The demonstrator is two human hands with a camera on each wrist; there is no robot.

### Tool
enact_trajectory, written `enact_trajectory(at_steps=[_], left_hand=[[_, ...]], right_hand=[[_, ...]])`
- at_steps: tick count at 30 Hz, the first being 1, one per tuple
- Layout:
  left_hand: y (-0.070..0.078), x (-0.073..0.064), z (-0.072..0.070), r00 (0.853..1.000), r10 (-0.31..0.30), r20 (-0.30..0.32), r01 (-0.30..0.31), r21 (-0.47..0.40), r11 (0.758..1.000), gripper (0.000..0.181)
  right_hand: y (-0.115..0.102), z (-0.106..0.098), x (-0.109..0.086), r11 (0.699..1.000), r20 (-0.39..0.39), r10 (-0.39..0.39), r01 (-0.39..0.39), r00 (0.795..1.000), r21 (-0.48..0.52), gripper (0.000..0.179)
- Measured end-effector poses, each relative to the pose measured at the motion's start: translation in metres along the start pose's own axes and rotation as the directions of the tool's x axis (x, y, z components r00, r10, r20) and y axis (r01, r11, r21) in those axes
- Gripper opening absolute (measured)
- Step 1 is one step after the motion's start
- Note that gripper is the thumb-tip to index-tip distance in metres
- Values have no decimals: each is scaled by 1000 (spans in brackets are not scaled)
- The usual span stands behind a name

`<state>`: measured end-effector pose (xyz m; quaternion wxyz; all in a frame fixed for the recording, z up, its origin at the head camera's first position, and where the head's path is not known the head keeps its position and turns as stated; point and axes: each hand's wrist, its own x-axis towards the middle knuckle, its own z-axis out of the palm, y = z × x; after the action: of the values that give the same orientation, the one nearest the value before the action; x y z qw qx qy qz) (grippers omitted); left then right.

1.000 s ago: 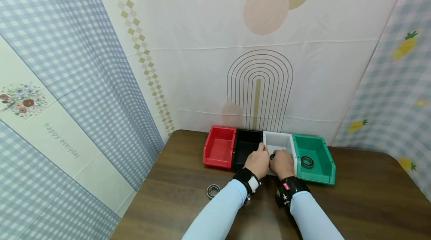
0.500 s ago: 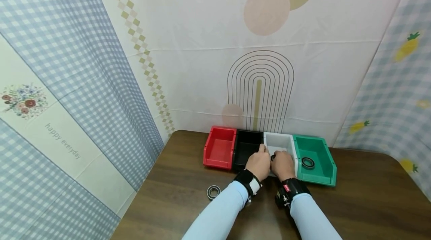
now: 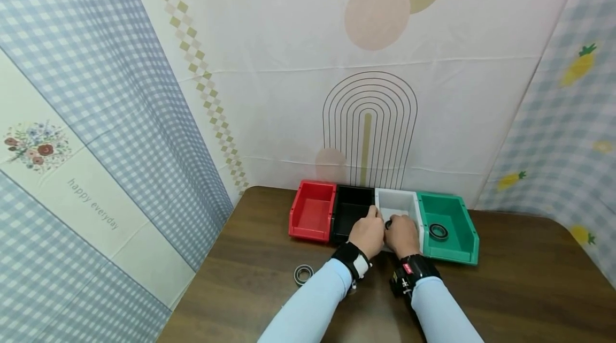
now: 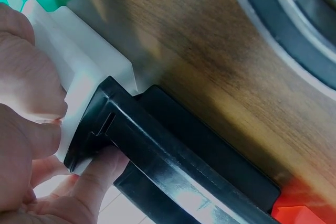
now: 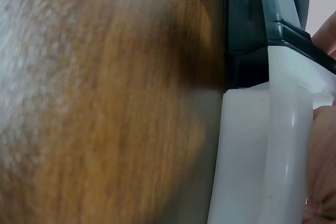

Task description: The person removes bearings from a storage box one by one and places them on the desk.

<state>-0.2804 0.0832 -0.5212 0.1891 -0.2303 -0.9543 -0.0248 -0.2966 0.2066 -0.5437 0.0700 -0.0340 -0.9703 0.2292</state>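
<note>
My left hand (image 3: 368, 235) is at the adjoining front walls of the black bin (image 3: 353, 212) and the white bin (image 3: 398, 201). One finger reaches inside the black bin in the left wrist view, while the thumb lies on the white side, so the hand pinches the walls between. My right hand (image 3: 403, 235) reaches into the white bin with curled fingers. At its fingertips shows a small part of a dark ring, apparently a bearing (image 3: 387, 223); the hand hides most of it. Another bearing (image 3: 303, 274) lies flat on the table, left of my left forearm.
To the left of the black bin stands a red bin (image 3: 313, 212). A green bin (image 3: 457, 249) at the right end of the row contains a bearing (image 3: 438, 232). Brown wooden table (image 3: 529, 257) extends in front, and a patterned cloth (image 3: 289, 118) hangs behind.
Both hands keep nearly the same place and pose. Only the head view shifts slightly.
</note>
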Motion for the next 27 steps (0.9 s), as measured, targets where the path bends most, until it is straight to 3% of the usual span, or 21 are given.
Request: enact_trajectory(at_steps=[12, 27], left_hand=[[0, 0, 2, 1000, 8, -3, -8, -2, 1000, 45], [-1, 0, 2, 1000, 4, -3, -4, -18, 1000, 45]], right_hand=[[-2, 0, 0, 1000, 10, 22, -22, 1000, 1, 38], [-2, 0, -2, 999, 21, 34, -33, 999, -11, 40]])
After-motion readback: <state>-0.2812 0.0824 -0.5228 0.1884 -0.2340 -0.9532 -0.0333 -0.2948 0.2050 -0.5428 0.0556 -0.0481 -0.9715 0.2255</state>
